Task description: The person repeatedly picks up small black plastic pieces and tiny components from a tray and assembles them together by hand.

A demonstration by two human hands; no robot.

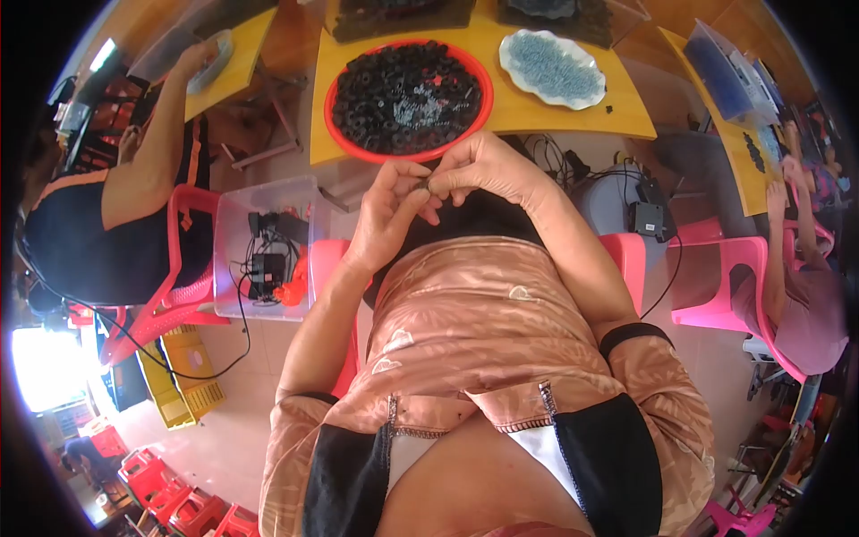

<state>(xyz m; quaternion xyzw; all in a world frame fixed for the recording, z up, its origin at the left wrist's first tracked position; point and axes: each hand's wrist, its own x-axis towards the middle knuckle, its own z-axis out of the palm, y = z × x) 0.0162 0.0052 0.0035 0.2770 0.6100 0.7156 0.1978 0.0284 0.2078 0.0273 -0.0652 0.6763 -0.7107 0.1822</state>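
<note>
My left hand (pixel 394 208) and my right hand (pixel 479 172) meet over my lap, just in front of the table edge. Their fingertips pinch close together around something small and dark that I cannot make out. Just beyond them, a round red tray (pixel 488 94) holds a heap of black ring-like parts, with small silvery pieces and a red bit on top. To its right, a white scalloped dish (pixel 598 89) is full of small blue-grey pieces. Both stand on the yellow table (pixel 626 116).
A clear plastic bin (pixel 268 192) with black devices and cables stands on the left. Cables and a black box (pixel 646 219) are at the right. People sit at both sides on pink chairs (pixel 707 268). Yellow crates (pixel 192 380) are on the floor.
</note>
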